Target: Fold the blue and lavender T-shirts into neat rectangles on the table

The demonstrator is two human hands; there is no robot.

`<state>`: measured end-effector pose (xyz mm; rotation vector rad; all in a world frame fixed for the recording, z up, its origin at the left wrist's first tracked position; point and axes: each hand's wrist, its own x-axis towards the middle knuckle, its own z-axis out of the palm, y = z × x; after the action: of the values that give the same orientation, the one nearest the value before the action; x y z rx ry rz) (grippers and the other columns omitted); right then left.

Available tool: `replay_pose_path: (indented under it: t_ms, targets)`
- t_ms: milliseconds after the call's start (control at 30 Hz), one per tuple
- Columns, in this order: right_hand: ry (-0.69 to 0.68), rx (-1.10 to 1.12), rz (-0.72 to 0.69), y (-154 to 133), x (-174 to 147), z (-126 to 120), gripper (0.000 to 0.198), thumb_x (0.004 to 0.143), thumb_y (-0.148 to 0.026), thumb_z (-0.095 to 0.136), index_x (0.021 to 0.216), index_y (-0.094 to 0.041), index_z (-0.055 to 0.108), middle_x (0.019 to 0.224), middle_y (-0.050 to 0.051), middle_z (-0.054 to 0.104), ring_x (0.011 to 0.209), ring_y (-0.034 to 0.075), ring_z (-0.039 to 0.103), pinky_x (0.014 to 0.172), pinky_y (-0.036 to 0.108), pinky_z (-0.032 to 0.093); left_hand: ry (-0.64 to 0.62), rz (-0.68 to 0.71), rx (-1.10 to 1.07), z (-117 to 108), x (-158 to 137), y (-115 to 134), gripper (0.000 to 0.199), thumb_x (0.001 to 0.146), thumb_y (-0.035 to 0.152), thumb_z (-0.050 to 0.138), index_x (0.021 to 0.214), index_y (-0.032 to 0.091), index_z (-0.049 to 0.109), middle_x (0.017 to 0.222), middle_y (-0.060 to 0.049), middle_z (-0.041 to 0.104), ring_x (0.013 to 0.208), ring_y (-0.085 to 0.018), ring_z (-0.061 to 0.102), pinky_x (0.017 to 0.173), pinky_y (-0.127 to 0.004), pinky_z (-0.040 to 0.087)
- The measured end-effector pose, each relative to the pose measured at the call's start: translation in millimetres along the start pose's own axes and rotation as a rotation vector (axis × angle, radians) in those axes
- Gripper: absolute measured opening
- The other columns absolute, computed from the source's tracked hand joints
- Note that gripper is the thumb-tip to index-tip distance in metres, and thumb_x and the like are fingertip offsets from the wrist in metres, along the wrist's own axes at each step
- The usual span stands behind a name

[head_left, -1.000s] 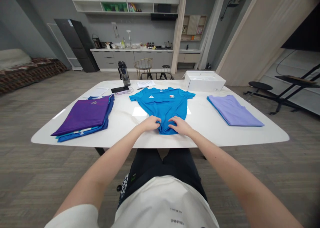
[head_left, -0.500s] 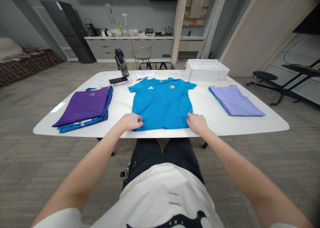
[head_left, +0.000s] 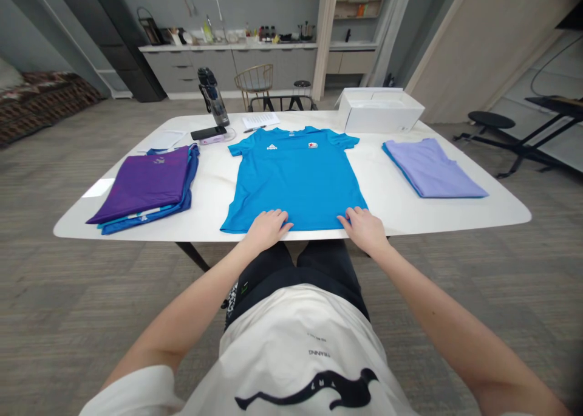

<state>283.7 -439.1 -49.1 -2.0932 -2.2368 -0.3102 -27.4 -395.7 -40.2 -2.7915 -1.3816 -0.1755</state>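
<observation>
A blue short-sleeved T-shirt (head_left: 298,179) lies front up on the white table (head_left: 214,188), its collar away from me and its hem along the near edge. Two small emblems show on its chest. My left hand (head_left: 268,228) rests on the hem left of the middle, fingers flat on the cloth and thumb apart. Near the hem's right corner, my right hand (head_left: 364,229) also lies on the shirt, its thumb held away from the fingers. Neither hand grips the fabric.
Folded purple and blue shirts (head_left: 146,182) are stacked at the left. A folded lavender garment (head_left: 435,170) lies on blue cloth at the right. Towards the back are a dark water bottle (head_left: 213,97), a phone (head_left: 208,133), a paper sheet (head_left: 259,121) and a white box (head_left: 380,113).
Both hands have let go of the shirt's sides. My left hand has moved right along the hem, my right hand slightly right. The lower shirt now lies wider, and the view has tilted down.
</observation>
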Motion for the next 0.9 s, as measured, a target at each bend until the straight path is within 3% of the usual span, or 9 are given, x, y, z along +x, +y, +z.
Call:
replay_pose_path:
  t_ms: [100,200,333,433,533,633,733,900]
  targets:
    - [-0.057,-0.003,0.003,3,-3,-6,0.048,0.109,-0.051,0.033,0.099,-0.018,0.067,0.096,0.013,0.069,0.094,0.029,0.062,0.077,0.037,0.038,-0.051,0.03,-0.083,-2,2,8,0.035,0.108,0.047,0.04,0.104,0.022,0.064,0.102,-0.008,0.071,0.101,-0.024,0.066,0.087,-0.035,0.044]
    - [-0.105,0.085,-0.114,-6,6,-12,0.048,0.109,-0.049,0.033,0.098,-0.019,0.069,0.099,0.015,0.069,0.1,0.03,0.062,0.086,0.039,0.04,-0.108,0.021,-0.171,-4,11,14,0.04,0.109,0.048,0.035,0.103,0.023,0.066,0.104,-0.009,0.072,0.101,-0.024,0.067,0.089,-0.034,0.045]
    - [-0.077,0.241,-0.165,-18,22,-6,0.045,0.107,-0.051,0.037,0.113,-0.02,0.069,0.119,0.016,0.067,0.111,0.031,0.059,0.095,0.041,0.043,-0.056,-0.045,-0.153,-6,28,6,0.042,0.108,0.047,0.034,0.112,0.021,0.067,0.116,-0.013,0.07,0.115,-0.027,0.063,0.1,-0.038,0.044]
    - [-0.041,0.252,-0.098,-14,26,7,0.052,0.106,-0.056,0.037,0.139,-0.024,0.06,0.15,0.015,0.054,0.136,0.036,0.047,0.111,0.052,0.036,0.022,-0.069,-0.119,0,35,-8,0.047,0.105,0.051,0.04,0.136,0.022,0.061,0.15,-0.015,0.055,0.142,-0.031,0.045,0.118,-0.047,0.032]
    - [-0.099,0.205,-0.057,-2,20,18,0.062,0.105,-0.059,0.034,0.16,-0.029,0.04,0.169,0.01,0.033,0.153,0.039,0.028,0.12,0.063,0.023,-0.048,-0.065,-0.146,9,34,-16,0.063,0.104,0.059,0.036,0.158,0.027,0.042,0.17,-0.008,0.03,0.158,-0.031,0.022,0.128,-0.056,0.014]
    - [-0.181,0.161,-0.016,8,11,22,0.068,0.104,-0.062,0.033,0.165,-0.031,0.032,0.172,0.009,0.025,0.156,0.043,0.022,0.119,0.069,0.022,-0.126,-0.07,-0.169,17,30,-14,0.07,0.104,0.065,0.028,0.164,0.029,0.031,0.173,-0.005,0.022,0.16,-0.03,0.015,0.129,-0.06,0.006]
    - [-0.214,0.138,0.037,10,10,19,0.069,0.104,-0.064,0.032,0.165,-0.031,0.031,0.171,0.012,0.026,0.155,0.045,0.023,0.116,0.075,0.022,-0.132,-0.086,-0.176,18,32,-9,0.073,0.103,0.068,0.026,0.165,0.03,0.029,0.174,-0.006,0.02,0.161,-0.031,0.013,0.129,-0.061,0.007]
    - [-0.154,0.175,-0.034,-1,42,14,0.071,0.104,-0.063,0.031,0.162,-0.023,0.036,0.171,0.018,0.025,0.157,0.041,0.02,0.12,0.072,0.018,-0.147,-0.117,-0.182,14,62,-15,0.072,0.103,0.068,0.025,0.165,0.031,0.029,0.174,-0.005,0.018,0.161,-0.033,0.014,0.129,-0.061,0.009]
